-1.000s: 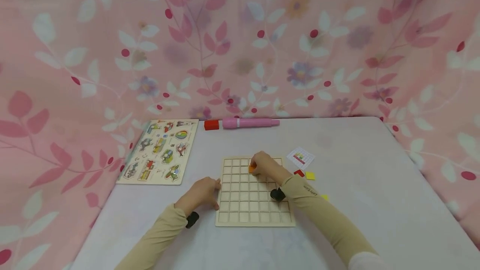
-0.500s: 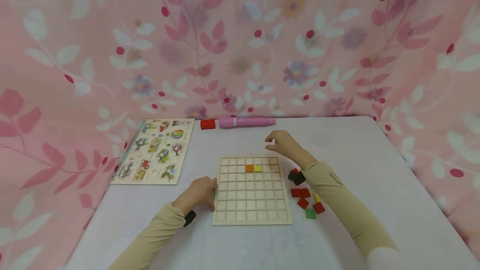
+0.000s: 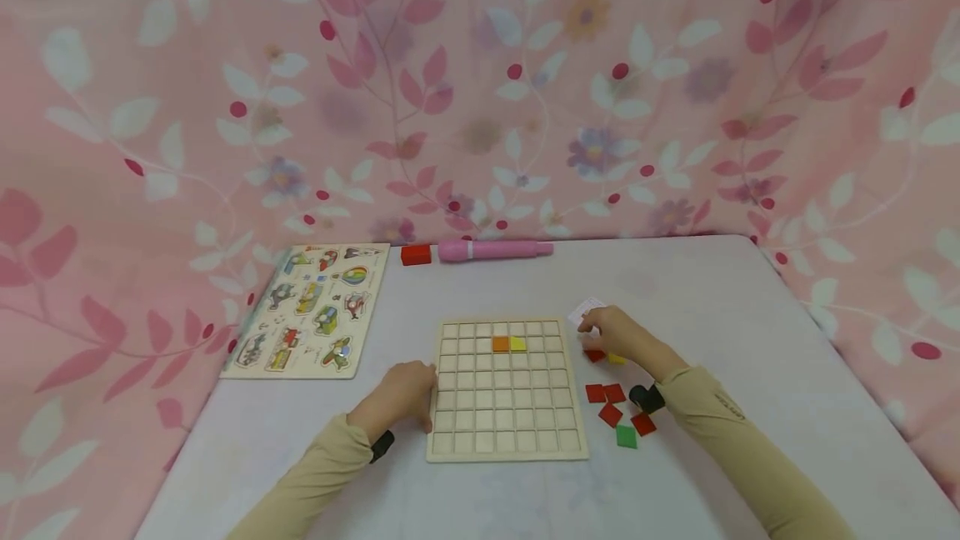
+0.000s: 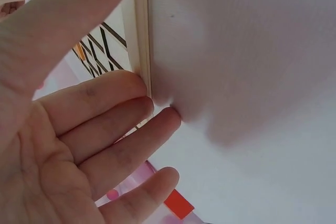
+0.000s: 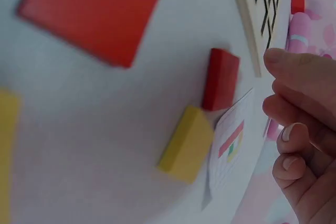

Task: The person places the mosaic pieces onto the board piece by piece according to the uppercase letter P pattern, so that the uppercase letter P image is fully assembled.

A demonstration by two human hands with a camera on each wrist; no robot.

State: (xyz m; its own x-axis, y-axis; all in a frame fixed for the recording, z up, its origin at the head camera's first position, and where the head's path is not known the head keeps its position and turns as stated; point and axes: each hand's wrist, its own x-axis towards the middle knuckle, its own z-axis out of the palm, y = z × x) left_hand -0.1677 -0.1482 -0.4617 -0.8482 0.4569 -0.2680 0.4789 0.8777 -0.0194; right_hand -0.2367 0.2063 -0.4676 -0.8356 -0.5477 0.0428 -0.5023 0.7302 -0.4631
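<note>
A pale wooden grid board (image 3: 495, 398) lies mid-table. An orange square tile (image 3: 500, 344) and a yellow slant-cut tile (image 3: 517, 344) sit side by side in its second row. My left hand (image 3: 401, 394) rests at the board's left edge, its fingers extended against the wooden rim in the left wrist view. Right of the board, my right hand (image 3: 622, 336) hovers, fingers loosely bent and nothing between them. Close by in the right wrist view are a red tile (image 5: 220, 80), a yellow tile (image 5: 186, 145) and a printed pattern card (image 5: 228, 145).
Several red tiles (image 3: 611, 415) and a green tile (image 3: 626, 437) lie right of the board. A picture puzzle board (image 3: 307, 311) is at the back left. A red block (image 3: 416, 255) and a pink wand-like stick (image 3: 495, 251) lie along the back edge.
My right hand has left the orange tile on the board, lifted away to the right, then come down near the red and yellow tiles. My left hand has stayed at the board's edge.
</note>
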